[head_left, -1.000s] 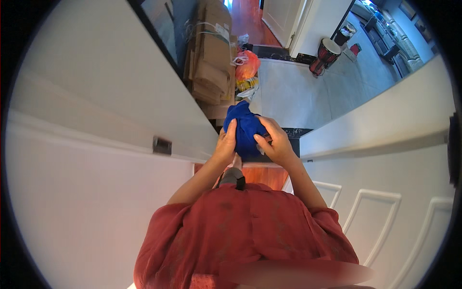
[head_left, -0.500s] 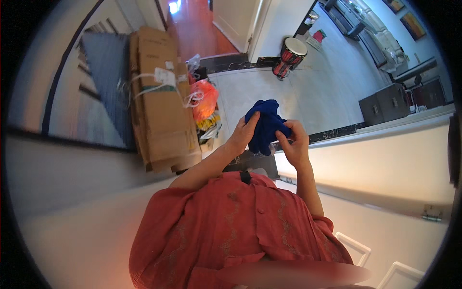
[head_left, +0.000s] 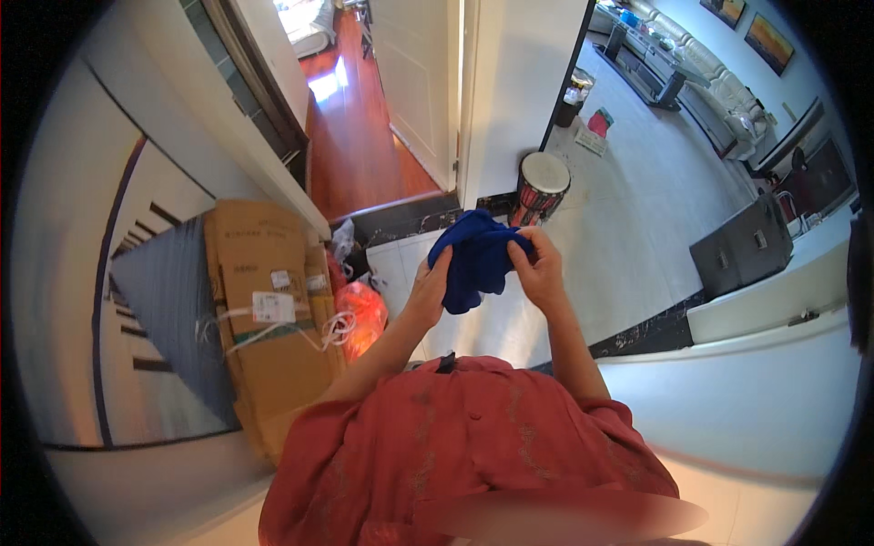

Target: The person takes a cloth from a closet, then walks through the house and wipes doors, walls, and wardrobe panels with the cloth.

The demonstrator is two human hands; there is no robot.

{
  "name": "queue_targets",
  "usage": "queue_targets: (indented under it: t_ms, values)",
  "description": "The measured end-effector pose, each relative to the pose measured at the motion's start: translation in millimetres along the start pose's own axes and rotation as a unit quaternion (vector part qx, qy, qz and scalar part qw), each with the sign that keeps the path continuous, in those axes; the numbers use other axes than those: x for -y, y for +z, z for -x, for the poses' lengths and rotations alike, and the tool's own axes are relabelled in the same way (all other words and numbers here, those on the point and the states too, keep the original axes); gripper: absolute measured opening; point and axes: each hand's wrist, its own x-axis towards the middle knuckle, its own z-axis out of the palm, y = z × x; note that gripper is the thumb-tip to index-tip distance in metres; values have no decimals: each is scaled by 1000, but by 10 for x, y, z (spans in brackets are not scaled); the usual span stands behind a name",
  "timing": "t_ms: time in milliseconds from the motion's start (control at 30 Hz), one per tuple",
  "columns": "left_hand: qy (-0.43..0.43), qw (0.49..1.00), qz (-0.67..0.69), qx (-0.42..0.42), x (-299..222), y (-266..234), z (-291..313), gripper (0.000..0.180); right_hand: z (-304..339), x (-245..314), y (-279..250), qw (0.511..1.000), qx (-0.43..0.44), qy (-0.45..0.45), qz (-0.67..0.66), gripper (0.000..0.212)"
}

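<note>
A crumpled dark blue cloth hangs in folds between my two hands, held up in front of my red shirt. My left hand grips its left side, thumb on top and the other fingers hidden behind the fabric. My right hand pinches the upper right edge between thumb and fingers. What kind of cloth item it is cannot be made out.
Flattened cardboard boxes lean at the left wall, beside an orange plastic bag. A drum stands ahead by a white open door. A dark speaker-like box sits at the right.
My view has shifted forward, bringing more of the doorway and the room into sight. The blue cloth is spread a little differently, its folds rearranged, and both hands still hold it.
</note>
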Motion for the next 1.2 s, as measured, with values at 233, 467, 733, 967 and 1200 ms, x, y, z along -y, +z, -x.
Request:
queue_targets:
  t_ms: [233, 467, 733, 967, 1200]
  values:
    - [-58, 992, 97, 57, 190, -481, -1496, 46, -798, -1090, 316, 995, 98, 15, 27, 17]
    - [-91, 960, 174, 199, -100, -198, -2782, 41, -1903, -906, 203, 984, 99, -143, 43, 24]
    - [-54, 950, 237, 195, -486, 152, -2946, 44, -2773, -506, -439, 997, 54, -27, 38, 24]
    - [53, 963, 229, 131, -521, 253, -2925, 43, -3533, -460, -458, 947, 77, -247, 189, 20]
    - [127, 963, 233, 51, -1121, 1164, -4232, 51, -5652, -278, -975, 862, 113, -434, 236, 22]
